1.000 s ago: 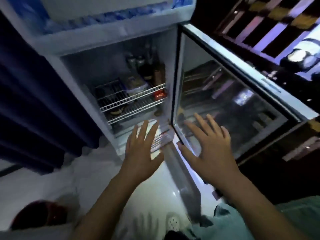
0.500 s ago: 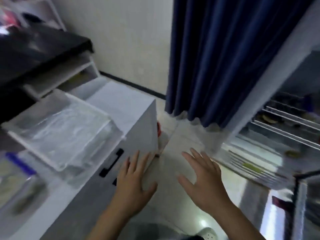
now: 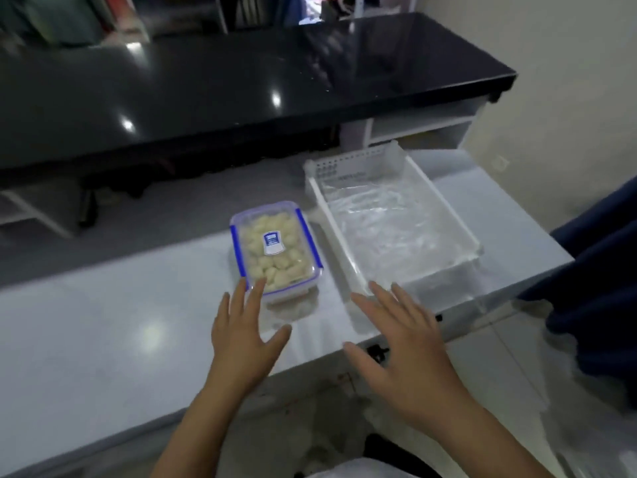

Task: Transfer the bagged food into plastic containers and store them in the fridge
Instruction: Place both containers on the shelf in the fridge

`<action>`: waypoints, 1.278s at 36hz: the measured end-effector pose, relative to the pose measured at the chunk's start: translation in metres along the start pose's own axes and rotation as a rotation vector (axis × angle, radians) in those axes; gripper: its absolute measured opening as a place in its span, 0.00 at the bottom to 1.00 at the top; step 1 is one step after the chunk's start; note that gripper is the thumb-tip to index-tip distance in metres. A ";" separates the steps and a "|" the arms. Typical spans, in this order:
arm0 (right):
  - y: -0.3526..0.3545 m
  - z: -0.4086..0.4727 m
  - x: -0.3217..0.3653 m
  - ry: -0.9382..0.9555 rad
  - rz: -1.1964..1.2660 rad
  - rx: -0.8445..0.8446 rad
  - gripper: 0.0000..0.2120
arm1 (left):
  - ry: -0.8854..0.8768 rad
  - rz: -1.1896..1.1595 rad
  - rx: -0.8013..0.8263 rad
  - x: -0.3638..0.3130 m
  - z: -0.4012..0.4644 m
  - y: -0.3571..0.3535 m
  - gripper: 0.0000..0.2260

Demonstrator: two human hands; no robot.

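A clear plastic container (image 3: pixel 275 248) with blue clips and a closed lid holds pale food pieces. It sits on a white counter (image 3: pixel 103 326). My left hand (image 3: pixel 246 336) hovers open just in front of it, fingertips at its near edge. My right hand (image 3: pixel 405 346) is open, fingers spread, over the counter's front edge beside the near corner of a white tray (image 3: pixel 448 222). The tray holds crumpled clear plastic (image 3: pixel 386 225). Neither hand holds anything.
A glossy black countertop (image 3: pixel 224 88) runs across the back, above the white counter. A dark blue curtain (image 3: pixel 599 281) hangs at the right. Pale tiled floor (image 3: pixel 489 370) lies below the counter's front edge. The fridge is out of view.
The view swung left from the open fridge, past the curtain, to the white counter. Both hands stayed open and in front, now over the counter near the container and tray.
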State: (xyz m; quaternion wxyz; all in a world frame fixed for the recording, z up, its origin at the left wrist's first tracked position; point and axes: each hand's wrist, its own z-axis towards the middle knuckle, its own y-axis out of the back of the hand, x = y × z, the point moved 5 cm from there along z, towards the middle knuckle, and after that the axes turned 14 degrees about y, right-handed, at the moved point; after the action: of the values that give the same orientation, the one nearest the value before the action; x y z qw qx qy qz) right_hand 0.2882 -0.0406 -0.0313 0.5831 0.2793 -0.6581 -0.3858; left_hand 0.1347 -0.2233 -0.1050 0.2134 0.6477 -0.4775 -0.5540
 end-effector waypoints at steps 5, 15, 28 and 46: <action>-0.011 0.078 0.012 0.210 -0.154 0.228 0.34 | 0.242 -0.524 -0.015 0.006 0.037 0.016 0.29; -0.045 0.207 0.002 0.332 -0.190 0.537 0.36 | 0.587 -1.024 0.064 0.007 0.105 0.012 0.23; -0.105 0.164 0.019 0.730 -0.143 0.732 0.34 | 0.669 -1.115 0.007 0.063 0.031 0.013 0.23; -0.127 0.107 0.030 -0.374 0.901 0.615 0.10 | 0.671 -1.214 0.012 0.131 -0.105 0.003 0.24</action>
State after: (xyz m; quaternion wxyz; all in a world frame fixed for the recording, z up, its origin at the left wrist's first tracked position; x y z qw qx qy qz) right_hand 0.1671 -0.1154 -0.1232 0.4554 0.0553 -0.8861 0.0669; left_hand 0.2215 -0.3633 -0.1391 -0.0018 0.9376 0.0583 -0.3427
